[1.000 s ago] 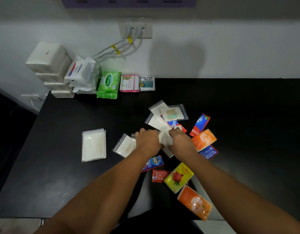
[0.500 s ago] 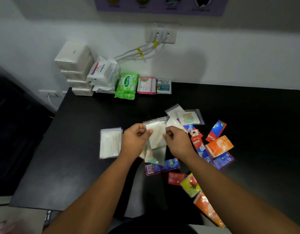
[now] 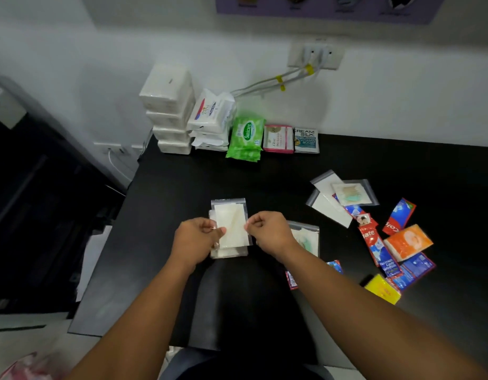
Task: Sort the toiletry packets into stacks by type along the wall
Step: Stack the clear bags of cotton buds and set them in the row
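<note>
The left hand (image 3: 195,238) and the right hand (image 3: 270,233) each keep a closed pinch grip on one side edge of a clear zip packet (image 3: 233,227) with a white pad inside. The packet sits directly over a small stack of clear packets (image 3: 229,253) near the middle of the black tabletop (image 3: 177,185); whether it already rests on that stack is hard to tell. The sorted stacks along the wall, the white wrapped packs (image 3: 168,105), the green wipes (image 3: 245,138), the pink sachets (image 3: 278,139) and the Cream Silk sachets (image 3: 306,140), are well apart from it. The slick plastic is the likely trouble. If the packet is released off-square, it may slide off the stack beneath or fan it out. The stack must also still travel to the wall, and a loose grip on that carry could shed packets. More clear packets (image 3: 330,207) lie mixed with toothpaste sachets (image 3: 374,242) and an orange packet (image 3: 409,241) at the right, so one of them could easily be missed. Half a second ago the hands held this packet beside the stack, to its right; now it is over the stack and roughly lined up with it.
</note>
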Tool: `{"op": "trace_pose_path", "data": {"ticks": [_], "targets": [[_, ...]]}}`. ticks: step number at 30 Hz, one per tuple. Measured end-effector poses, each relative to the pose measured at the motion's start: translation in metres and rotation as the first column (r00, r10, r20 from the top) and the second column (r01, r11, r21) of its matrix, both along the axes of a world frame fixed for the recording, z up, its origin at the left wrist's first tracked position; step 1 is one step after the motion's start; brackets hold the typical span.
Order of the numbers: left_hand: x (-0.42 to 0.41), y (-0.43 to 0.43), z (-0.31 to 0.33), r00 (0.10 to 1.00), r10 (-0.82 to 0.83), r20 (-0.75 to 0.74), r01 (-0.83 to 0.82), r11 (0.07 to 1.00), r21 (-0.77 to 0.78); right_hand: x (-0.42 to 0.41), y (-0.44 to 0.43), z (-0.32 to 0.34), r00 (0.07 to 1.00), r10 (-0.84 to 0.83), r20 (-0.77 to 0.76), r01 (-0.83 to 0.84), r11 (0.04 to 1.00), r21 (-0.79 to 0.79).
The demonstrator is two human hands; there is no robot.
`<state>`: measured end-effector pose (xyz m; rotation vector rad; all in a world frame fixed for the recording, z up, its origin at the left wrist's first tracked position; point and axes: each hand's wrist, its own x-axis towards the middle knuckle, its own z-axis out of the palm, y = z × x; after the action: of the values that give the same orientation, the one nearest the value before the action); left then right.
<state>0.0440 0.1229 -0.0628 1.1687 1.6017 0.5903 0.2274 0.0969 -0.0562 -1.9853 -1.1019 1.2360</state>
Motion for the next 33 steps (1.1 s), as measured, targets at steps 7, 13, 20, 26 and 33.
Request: {"op": "trace_pose_path", "data": {"ticks": [7, 13, 20, 26, 33], "targets": [[-0.011, 0.006, -0.016, 0.979, -0.135, -0.152, 0.139, 0.990, 0.015, -0.018, -0.001, -0.012, 0.978, -0.037, 0.205, 0.047, 0.998, -0.043], [-0.011, 0.010, -0.019, 0.979, -0.057, -0.197, 0.078, 0.992, 0.101, -0.032, 0.000, -0.004, 0.974, -0.081, 0.210, 0.074, 0.996, 0.040], [0.005, -0.002, -0.013, 0.973, 0.033, 0.230, -0.038, 0.999, 0.019, -0.053, 0.001, -0.010, 0.997, -0.082, 0.009, 0.081, 0.994, 0.080], [0.007, 0.005, -0.017, 0.973, -0.063, 0.222, 0.046, 0.996, 0.079, -0.049, 0.001, -0.011, 0.999, -0.051, -0.005, 0.051, 0.996, 0.078], [0.018, 0.013, -0.013, 0.994, -0.030, -0.108, 0.055, 0.971, 0.232, -0.031, -0.001, -0.004, 0.999, -0.034, 0.004, 0.034, 0.999, 0.031]]}}
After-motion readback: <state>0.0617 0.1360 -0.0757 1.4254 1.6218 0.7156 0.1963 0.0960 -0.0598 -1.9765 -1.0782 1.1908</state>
